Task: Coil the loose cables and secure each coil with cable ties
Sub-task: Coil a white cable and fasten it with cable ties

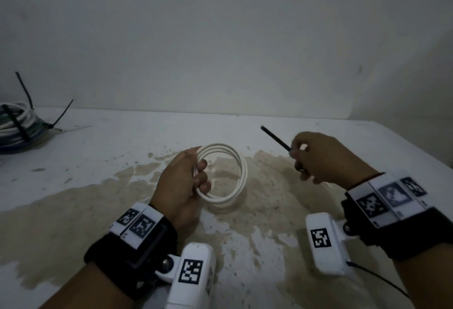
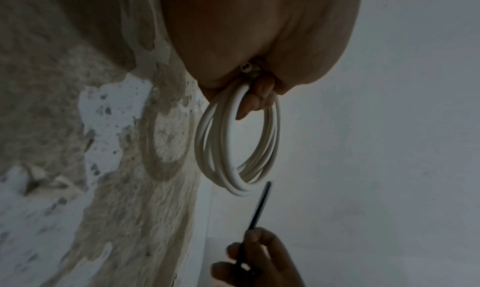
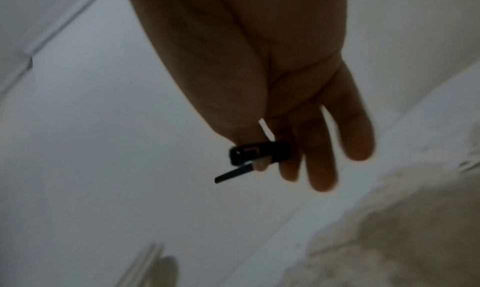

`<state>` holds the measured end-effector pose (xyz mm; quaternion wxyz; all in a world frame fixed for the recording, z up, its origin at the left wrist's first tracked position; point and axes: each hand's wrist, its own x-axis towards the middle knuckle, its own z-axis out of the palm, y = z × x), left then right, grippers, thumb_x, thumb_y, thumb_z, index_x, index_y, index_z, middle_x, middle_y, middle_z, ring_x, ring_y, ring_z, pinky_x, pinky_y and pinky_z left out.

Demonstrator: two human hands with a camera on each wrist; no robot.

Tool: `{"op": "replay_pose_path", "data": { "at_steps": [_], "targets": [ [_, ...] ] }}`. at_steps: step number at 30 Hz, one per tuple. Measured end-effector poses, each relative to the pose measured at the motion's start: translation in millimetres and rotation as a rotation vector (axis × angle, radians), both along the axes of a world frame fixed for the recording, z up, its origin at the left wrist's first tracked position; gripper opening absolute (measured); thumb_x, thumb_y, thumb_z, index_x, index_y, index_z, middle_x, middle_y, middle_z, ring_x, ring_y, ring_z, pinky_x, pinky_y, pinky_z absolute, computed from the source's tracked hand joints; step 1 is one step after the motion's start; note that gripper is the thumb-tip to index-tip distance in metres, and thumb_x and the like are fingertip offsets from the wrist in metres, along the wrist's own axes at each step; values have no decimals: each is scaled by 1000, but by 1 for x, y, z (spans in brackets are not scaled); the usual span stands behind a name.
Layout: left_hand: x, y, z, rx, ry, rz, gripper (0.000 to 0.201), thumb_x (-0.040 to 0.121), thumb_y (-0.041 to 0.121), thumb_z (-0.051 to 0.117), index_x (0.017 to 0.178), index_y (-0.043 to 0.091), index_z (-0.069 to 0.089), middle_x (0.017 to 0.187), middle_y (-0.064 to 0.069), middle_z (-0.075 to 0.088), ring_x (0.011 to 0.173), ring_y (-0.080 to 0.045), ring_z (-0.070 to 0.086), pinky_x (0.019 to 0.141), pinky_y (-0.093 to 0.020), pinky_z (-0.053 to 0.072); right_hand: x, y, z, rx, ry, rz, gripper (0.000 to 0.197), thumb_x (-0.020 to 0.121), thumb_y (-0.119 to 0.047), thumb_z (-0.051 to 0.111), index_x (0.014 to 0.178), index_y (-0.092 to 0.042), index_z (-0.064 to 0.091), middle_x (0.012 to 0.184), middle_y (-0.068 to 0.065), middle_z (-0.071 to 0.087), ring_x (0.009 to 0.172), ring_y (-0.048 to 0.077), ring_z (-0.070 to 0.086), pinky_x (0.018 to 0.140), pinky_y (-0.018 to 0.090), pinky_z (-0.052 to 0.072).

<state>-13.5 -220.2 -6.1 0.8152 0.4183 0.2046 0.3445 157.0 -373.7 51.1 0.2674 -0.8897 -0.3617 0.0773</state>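
White coil (image 1: 228,176) gripped in left hand (image 1: 182,183), untied; black cable tie (image 1: 275,138) pinched in right hand (image 1: 326,159). Tied bundle (image 1: 17,127) set aside on counter (image 1: 367,142).

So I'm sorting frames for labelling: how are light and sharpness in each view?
Head view: dim, even light, fairly sharp; the white cable coil and black cable tie read clearly. Left wrist view: the coil is sharp, the stained table soft, the right hand dark. Right wrist view: blurred, the right hand backlit, nearly a silhouette.
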Motion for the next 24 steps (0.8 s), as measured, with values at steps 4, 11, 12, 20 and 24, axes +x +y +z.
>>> {"op": "replay_pose_path", "data": {
  "at_steps": [4,11,12,20,24],
  "targets": [
    [-2,7,0,-75,-29,11,24,102,21,34,92,12,53,62,1,41,37,-7,26,35,-18,27,-44,20,16,471,255,66,15,97,-22,49,87,-15,58,65,4,63,38,17,50,37,21,35],
    [-6,19,0,-58,37,76,20,101,22,39,84,13,47,60,1,42,39,-8,25,37,-21,25,-80,43,-13,591,878,217,22,94,2,36,90,-7,56,63,6,57,42,12,41,40,24,31],
    [-6,20,1,-28,50,97,20,101,21,40,84,14,45,59,1,41,39,-8,25,38,-21,24,-81,42,-16,545,850,228,22,93,3,38,90,-6,57,64,7,61,42,13,43,40,24,32],
    [-6,20,1,229,170,251,27,98,14,40,102,14,66,61,1,43,47,-10,28,43,-24,26,-85,31,-27,344,777,196,21,95,-11,46,86,-3,63,53,6,60,34,13,38,36,17,26],
    [-5,7,3,310,200,180,28,97,13,40,104,18,67,64,-1,43,47,-10,31,46,-25,27,-87,36,-35,390,778,163,16,94,-11,48,91,-9,64,59,6,65,37,13,43,37,19,30]
  ]
}}
